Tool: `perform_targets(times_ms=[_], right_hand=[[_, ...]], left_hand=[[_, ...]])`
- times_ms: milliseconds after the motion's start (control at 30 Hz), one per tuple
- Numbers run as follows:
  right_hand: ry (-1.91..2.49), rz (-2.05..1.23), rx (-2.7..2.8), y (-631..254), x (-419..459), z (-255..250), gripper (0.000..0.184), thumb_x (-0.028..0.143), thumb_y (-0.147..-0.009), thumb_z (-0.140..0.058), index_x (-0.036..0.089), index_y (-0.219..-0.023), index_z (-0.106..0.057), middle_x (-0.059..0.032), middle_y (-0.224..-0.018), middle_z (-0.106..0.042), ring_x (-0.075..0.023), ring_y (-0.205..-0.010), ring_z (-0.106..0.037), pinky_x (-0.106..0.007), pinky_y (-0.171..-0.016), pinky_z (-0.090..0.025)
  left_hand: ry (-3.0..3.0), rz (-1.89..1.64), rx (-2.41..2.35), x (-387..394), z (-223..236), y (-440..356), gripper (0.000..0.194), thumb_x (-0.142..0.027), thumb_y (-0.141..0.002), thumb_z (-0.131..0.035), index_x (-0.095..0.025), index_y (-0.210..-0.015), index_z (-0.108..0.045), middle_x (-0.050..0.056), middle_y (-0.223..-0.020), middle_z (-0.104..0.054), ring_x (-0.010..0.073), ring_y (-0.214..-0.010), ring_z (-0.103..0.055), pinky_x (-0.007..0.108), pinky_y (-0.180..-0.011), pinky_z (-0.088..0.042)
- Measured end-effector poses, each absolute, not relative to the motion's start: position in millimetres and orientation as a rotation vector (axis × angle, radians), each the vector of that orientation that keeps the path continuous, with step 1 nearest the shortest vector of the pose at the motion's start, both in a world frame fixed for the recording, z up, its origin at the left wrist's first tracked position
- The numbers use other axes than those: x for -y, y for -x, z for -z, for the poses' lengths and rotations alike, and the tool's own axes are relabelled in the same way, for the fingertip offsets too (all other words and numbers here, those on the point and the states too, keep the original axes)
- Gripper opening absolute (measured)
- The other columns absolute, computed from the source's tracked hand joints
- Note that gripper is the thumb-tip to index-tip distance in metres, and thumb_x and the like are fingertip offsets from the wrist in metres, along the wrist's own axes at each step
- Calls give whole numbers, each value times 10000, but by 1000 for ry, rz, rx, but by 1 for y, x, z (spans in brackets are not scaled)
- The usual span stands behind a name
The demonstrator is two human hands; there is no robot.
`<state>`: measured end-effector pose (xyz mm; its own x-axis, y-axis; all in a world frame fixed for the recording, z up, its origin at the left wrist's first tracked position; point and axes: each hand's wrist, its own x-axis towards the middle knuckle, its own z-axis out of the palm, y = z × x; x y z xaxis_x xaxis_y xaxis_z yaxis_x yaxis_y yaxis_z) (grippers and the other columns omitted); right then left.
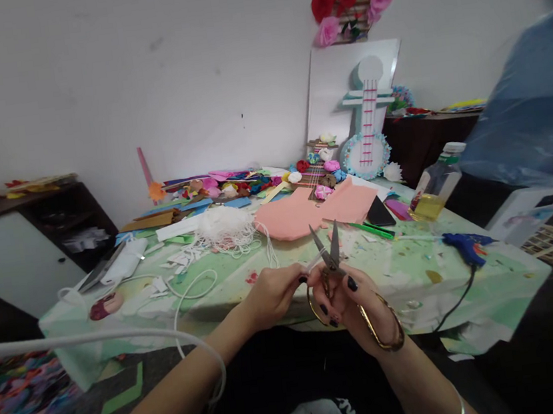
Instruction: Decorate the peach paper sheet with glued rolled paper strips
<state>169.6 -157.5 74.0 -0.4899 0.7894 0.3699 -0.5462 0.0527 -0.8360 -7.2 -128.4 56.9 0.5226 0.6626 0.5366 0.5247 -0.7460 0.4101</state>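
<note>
My right hand (356,301) grips gold-handled scissors (330,254), blades slightly apart and pointing up, just in front of the table edge. My left hand (277,291) pinches the end of a thin white cord (187,298) right beside the blades. The cord loops away to the left, over my left forearm and across the table. Both hands hover above my lap, near the table's front edge.
The green-covered table (415,270) holds a pink foam sheet (307,213), a tangle of white string (223,230), a blue glue gun (462,244), a bottle of yellowish liquid (435,187), paper flowers (322,168) and a foam guitar model (368,128). Scraps litter the floor on the left.
</note>
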Motion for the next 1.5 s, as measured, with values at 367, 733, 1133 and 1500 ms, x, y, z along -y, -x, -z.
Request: perform_targets(times_ms=[367,733,1133,1500], right_hand=[[341,-1591,1331,-170,160,-74,374,508,-821,-581,150,-918,-625,34,-583,-444,-59,-440,-304,-233,-444,-264],[352,-1571,1392,-169,160,-69,359,486,-850,-554,149,-957,-617,29,-596,-463,-61,-445,-329,-231,-446,-292],[396,-1586,1490,-168,162,-68,381,508,-835,-575,153,-969,-612,34,-599,-463,-55,-452,-336,-231,-455,-279],[398,-1554,1574,-178,170,-81,367,487,-854,-563,149,-986,-614,33,-611,-467,-62,-480,-362,-225,-471,-289]], left_hand=[[-2551,-1106,-1003,129,-58,8,230,-192,-925,-326,-179,-767,-493,-1,-651,-536,119,-580,-486,221,-585,-333],[-2563,-1135,-983,131,-60,10,204,-163,-863,-332,-181,-709,-464,1,-632,-509,126,-579,-457,230,-569,-326],[-2163,-1059,-624,137,-73,13,291,-268,-867,-517,-147,-1125,-576,130,-1142,-612,249,-1074,-557,358,-928,-413],[-1553,-1100,-338,136,-88,-5,405,-419,-803,-625,-160,-1113,-663,86,-929,-640,160,-728,-591,284,-710,-464]])
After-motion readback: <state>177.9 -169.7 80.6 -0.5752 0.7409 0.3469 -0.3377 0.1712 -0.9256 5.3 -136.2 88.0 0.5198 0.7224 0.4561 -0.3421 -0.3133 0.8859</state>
